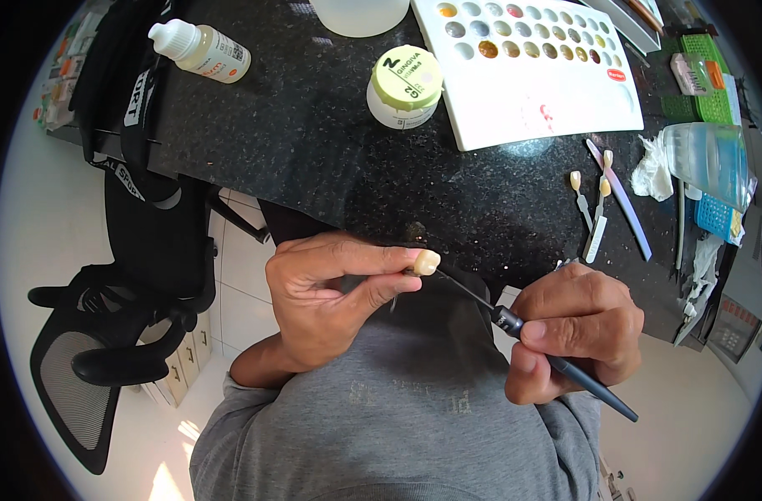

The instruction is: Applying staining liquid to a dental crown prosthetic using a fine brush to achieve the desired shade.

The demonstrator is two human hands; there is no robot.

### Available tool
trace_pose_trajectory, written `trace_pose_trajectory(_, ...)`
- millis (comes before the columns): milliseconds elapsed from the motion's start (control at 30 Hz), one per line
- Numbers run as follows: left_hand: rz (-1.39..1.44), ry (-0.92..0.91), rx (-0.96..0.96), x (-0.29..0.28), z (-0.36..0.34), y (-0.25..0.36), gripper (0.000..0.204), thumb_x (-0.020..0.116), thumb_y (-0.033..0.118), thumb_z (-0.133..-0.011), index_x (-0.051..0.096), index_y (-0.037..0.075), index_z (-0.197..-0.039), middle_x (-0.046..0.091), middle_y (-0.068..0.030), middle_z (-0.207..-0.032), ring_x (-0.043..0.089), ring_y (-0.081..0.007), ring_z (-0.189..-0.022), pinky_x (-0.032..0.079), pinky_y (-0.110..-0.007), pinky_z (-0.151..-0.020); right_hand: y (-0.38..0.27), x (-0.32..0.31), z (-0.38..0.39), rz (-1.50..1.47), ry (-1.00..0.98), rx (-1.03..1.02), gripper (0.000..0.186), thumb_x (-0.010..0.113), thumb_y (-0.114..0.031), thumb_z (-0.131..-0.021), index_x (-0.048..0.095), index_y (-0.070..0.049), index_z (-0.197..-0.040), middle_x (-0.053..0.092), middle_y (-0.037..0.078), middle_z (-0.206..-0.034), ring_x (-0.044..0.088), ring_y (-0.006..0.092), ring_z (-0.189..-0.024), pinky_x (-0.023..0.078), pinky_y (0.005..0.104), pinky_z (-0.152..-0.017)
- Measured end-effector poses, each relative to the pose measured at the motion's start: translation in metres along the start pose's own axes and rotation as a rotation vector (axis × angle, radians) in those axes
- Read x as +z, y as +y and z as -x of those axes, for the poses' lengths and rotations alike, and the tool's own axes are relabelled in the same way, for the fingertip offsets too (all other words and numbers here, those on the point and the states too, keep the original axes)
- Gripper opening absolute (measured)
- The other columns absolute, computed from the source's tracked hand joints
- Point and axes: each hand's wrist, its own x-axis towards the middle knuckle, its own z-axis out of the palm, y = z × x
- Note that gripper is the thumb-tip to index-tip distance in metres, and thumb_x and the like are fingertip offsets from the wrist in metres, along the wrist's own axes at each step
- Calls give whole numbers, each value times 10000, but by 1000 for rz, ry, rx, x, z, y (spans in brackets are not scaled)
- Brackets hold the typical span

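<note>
Between thumb and forefinger, my left hand [335, 280] pinches a cream-coloured dental crown [427, 263] just past the counter's near edge. My right hand [577, 334] is closed around a dark thin-tipped hand tool [590, 386], held like a pen. The tool's slender metal shaft points up and left toward the crown. Whether its tip touches the crown I cannot tell. Beyond the hands, tooth-shaped shade tabs [594, 209] lie on the black speckled counter [314, 150] beside a pale lilac strip [622, 200].
A white palette [540, 100] with several coloured wells sits at the back. Left of it stand a green-lidded jar [406, 88] and a white-capped dropper bottle [201, 52]. A clear glass [707, 159] and crumpled tissue [652, 169] are at right. An office chair [118, 334] is at left.
</note>
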Motion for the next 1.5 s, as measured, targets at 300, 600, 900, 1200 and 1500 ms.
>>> trace_pose_trajectory(300, 21, -8, 17, 0, -1, -1, 213, 759, -17, -722, 699, -24, -926, 712, -154, -841, 707, -188, -746, 575, -242, -644, 0, 0, -2, 10, -16, 1, 230, 765, 53, -609, 612, -18, -765, 594, 76, -642, 606, 139, -523, 499, 226, -416)
trace_pose_trajectory(600, 20, -14, 15, 0, -1, -1, 209, 760, -11, -726, 698, -24, -926, 712, -154, -842, 708, -188, -747, 574, -243, -647, 1, 0, -1, 3, -8, -11, 227, 765, 48, -609, 612, -16, -764, 596, 76, -641, 606, 138, -523, 498, 227, -412)
trace_pose_trajectory(900, 16, -13, 10, 0, -1, -1, 206, 758, -16, -725, 697, -26, -922, 712, -155, -842, 709, -196, -760, 577, -252, -670, 1, 3, -1, 5, 12, -1, 204, 759, 45, -621, 617, -19, -752, 591, 79, -622, 602, 140, -506, 494, 227, -390)
trace_pose_trajectory(1200, 36, -8, -2, 0, 0, -2, 205, 758, -14, -726, 697, -24, -922, 711, -157, -849, 708, -194, -764, 577, -252, -680, 2, 4, 0, 1, 7, -20, 191, 759, 40, -621, 611, -10, -731, 589, 89, -604, 597, 143, -491, 492, 227, -382)
trace_pose_trajectory(1500, 8, -9, 6, 0, 1, -1, 188, 739, 107, -785, 672, -29, -896, 690, -159, -801, 706, -228, -741, 582, -256, -615, 6, 13, -1, -11, 109, -81, 147, 739, 41, -632, 610, 0, -689, 581, 105, -558, 568, 144, -430, 452, 225, -333)
